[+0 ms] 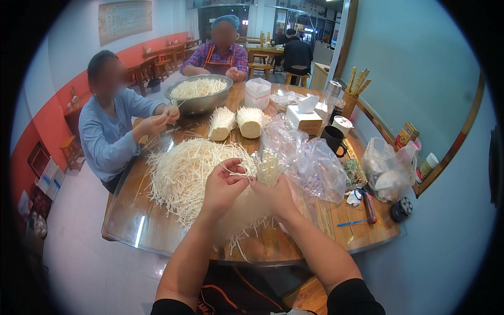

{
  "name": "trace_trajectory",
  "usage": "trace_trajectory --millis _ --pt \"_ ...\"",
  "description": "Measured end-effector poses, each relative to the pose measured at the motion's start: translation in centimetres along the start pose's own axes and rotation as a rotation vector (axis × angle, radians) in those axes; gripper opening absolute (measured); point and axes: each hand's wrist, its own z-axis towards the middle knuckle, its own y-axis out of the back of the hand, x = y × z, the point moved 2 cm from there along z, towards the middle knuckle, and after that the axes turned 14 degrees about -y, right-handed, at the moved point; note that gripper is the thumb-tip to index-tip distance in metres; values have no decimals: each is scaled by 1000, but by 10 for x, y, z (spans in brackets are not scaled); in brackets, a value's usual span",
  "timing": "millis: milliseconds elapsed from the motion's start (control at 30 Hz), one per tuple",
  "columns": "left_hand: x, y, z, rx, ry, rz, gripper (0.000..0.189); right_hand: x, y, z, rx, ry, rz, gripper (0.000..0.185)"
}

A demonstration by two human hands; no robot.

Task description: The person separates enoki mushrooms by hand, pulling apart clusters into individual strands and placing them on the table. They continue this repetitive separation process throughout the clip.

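My left hand pinches a few thin strands of enoki mushroom between thumb and fingers. Against it, my right hand holds a bunch of enoki mushrooms, its small white caps pointing away from me. Under and beyond my left hand spreads a large loose heap of separated enoki strands on the wooden table. Two thick enoki clusters with cut bases, one at left and one at right, lie behind the heap. Crumpled clear plastic bags lie right of my right hand.
A metal basin of strands stands at the far left, near two seated people. Along the right are a tissue box, a black mug, a red-handled tool, a filled plastic bag and a dark cylindrical container.
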Motion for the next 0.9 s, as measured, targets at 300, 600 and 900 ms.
trace_trajectory --millis 300,600,900 --pt "-4 0 -1 -64 -70 183 46 2 4 -2 -159 -14 16 32" --pt "-32 24 5 -184 -481 1040 38 21 0 -12 38 -150 -125 29" --pt "-15 0 -3 134 94 163 19 23 -1 -11 72 -51 -156 29"
